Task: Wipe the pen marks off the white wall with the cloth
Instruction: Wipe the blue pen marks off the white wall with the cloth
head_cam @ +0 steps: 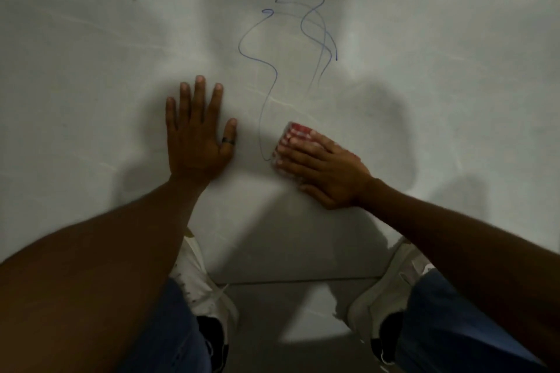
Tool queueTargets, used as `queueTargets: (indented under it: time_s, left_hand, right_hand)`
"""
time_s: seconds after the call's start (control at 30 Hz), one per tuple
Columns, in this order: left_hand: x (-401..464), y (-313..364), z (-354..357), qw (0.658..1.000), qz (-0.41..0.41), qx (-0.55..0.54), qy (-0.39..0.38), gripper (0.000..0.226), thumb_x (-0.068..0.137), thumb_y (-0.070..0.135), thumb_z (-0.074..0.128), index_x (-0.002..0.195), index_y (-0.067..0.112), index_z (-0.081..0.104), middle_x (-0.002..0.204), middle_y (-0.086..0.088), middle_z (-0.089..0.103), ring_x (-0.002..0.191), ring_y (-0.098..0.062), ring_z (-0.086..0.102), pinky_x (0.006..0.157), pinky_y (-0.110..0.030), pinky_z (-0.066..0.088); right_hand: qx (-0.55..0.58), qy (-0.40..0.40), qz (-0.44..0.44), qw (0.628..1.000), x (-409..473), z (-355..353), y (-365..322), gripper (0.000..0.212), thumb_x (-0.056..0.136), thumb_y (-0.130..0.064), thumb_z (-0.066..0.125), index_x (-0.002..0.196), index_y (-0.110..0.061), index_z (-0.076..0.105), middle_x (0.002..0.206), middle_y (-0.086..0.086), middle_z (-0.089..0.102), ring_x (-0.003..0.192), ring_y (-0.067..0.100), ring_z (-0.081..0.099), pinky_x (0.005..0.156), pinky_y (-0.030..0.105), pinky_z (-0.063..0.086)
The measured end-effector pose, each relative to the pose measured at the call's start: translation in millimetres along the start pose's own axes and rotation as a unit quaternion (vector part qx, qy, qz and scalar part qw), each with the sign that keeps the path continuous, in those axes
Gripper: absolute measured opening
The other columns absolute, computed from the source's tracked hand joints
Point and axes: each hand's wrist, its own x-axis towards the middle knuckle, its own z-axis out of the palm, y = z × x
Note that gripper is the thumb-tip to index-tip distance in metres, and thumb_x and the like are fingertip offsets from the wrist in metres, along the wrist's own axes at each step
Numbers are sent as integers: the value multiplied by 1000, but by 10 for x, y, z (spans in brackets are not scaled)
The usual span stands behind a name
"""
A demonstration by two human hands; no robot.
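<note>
While the left hand lies spread on the wall, the right hand presses one cloth flat.

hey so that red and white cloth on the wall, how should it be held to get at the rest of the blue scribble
Keep the right hand flat over the cloth, palm pressing it against the wall, fingers spread across its back. It is a small folded pad, so pinching an edge would likely lift it. Come from below, since the pen marks run upward. The left hand braces flat beside it.
</note>
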Motion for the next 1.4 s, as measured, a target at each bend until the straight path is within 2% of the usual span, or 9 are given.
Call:
queueTargets:
  time_s: [0.3, 0.53, 0.7, 0.8, 1.0, 1.1, 1.2, 1.3, 1.4]
  left_hand:
    - [4, -3, 8, 1000, -2, -8, 2, 71, 111, 55, 37, 174, 25, 24, 182, -11, 20, 168, -38, 18, 136, -57, 13]
    - [3, 5, 61, 1000, -3, -7, 5, 72, 111, 56, 38, 174, 24, 25, 182, -12, 20, 168, -38, 17, 137, -57, 11]
    - [-12, 8, 64, 1000, -2, -9, 14, 71, 111, 55, 39, 173, 21, 29, 181, -14, 23, 167, -39, 20, 136, -60, 16]
    - [-24, 4, 74, 999, -4, 2, 32, 70, 112, 53, 42, 172, 20, 32, 180, -14, 27, 166, -39, 24, 135, -59, 19]
    - [-19, -10, 106, 1000, -4, 11, 29, 71, 111, 55, 39, 172, 21, 30, 180, -13, 26, 167, -39, 24, 136, -59, 17]
    - [-11, 11, 105, 1000, 1, 11, 21, 71, 111, 55, 39, 173, 22, 29, 180, -13, 25, 167, -39, 23, 136, -58, 16]
    - [6, 1, 77, 1000, -7, 10, 13, 72, 110, 55, 39, 173, 23, 27, 181, -12, 23, 167, -38, 22, 136, -57, 13]
    - [8, 20, 63, 1000, -2, 8, -4, 74, 109, 55, 39, 174, 24, 25, 181, -12, 21, 167, -38, 21, 136, -58, 14]
    - [-1, 15, 36, 1000, -10, -1, 4, 73, 108, 54, 42, 173, 22, 30, 180, -13, 24, 166, -40, 24, 135, -59, 17]
  right_hand:
    - [-43, 61, 251, 965, 365, -232, 436, 64, 112, -47, 33, 170, -21, 26, 179, 7, 24, 168, 28, 18, 137, 53, 14]
    - [40, 102, 556, 824, 1169, -519, 783, 76, 109, -58, 12, 172, -15, 13, 181, 12, 11, 169, 31, 5, 138, 56, 6]
    - [30, 86, 421, 903, 1529, -591, 936, 73, 110, -59, 16, 171, -20, 18, 181, 8, 14, 169, 29, 7, 138, 52, 2]
    - [35, 94, 485, 869, 1664, -628, 983, 75, 110, -60, 13, 172, -19, 15, 182, 9, 11, 170, 30, 5, 139, 53, 1]
    - [34, 77, 453, 888, 1817, -709, 982, 76, 109, -62, 11, 171, -19, 14, 182, 8, 10, 170, 28, 4, 139, 53, 2]
    - [15, 50, 366, 929, 1862, -724, 1030, 76, 108, -61, 13, 171, -19, 18, 181, 9, 13, 170, 29, 6, 139, 53, 4]
    - [35, 54, 396, 916, 1948, -815, 1027, 77, 108, -62, 13, 172, -19, 15, 182, 9, 10, 170, 29, 4, 139, 52, 1]
    - [16, 16, 271, 962, 2001, -793, 952, 81, 105, -65, 7, 172, -20, 16, 182, 8, 11, 170, 29, 4, 138, 56, 6]
    - [34, 55, 378, 923, 2056, -814, 865, 76, 108, -62, 12, 171, -21, 18, 181, 7, 13, 170, 28, 5, 139, 53, 4]
